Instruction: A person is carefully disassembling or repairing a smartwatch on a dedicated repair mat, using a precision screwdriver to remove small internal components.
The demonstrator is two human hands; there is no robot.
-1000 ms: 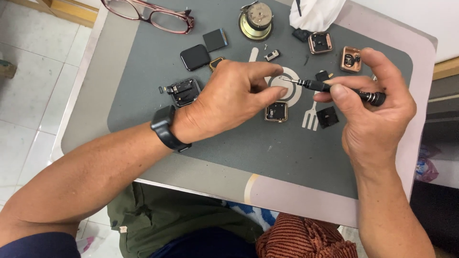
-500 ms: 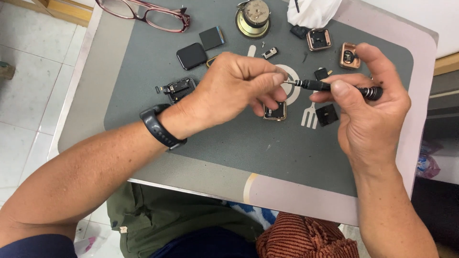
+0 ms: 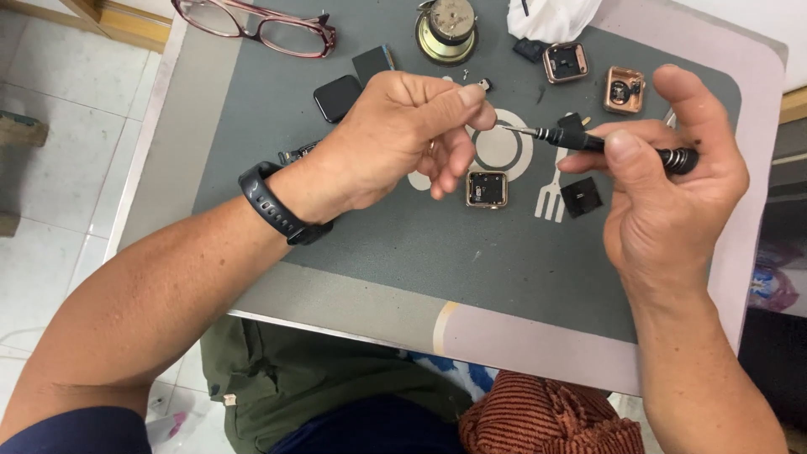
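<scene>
Both hands were held above a grey mat [image 3: 353,252] on the desk [image 3: 521,336]. Right hand [image 3: 672,189] was closed around a small black precision screwdriver [image 3: 618,147], held roughly level, its thin metal tip aimed left toward the left hand [image 3: 395,139]. Left hand's thumb and forefinger were pinched together right at the tip; whether anything was gripped between them cannot be told, too small. A black band [image 3: 277,210] was worn on the left wrist.

Below the hands, a square gold-rimmed watch case [image 3: 487,189] was laid open-side up on the mat, just beside a white plate-and-fork print [image 3: 551,202]. A small black square part [image 3: 582,197] was seen right of that print. Farther up the mat, two copper-coloured watch cases [image 3: 565,62] [image 3: 624,89] were placed near each other. A round brass-toned piece [image 3: 446,32] was seen at the top edge, with a white cloth [image 3: 551,17] to its right. A dark watch screen [image 3: 337,97] was laid left of the left hand, and red-framed glasses [image 3: 252,25] were set at the upper left.
</scene>
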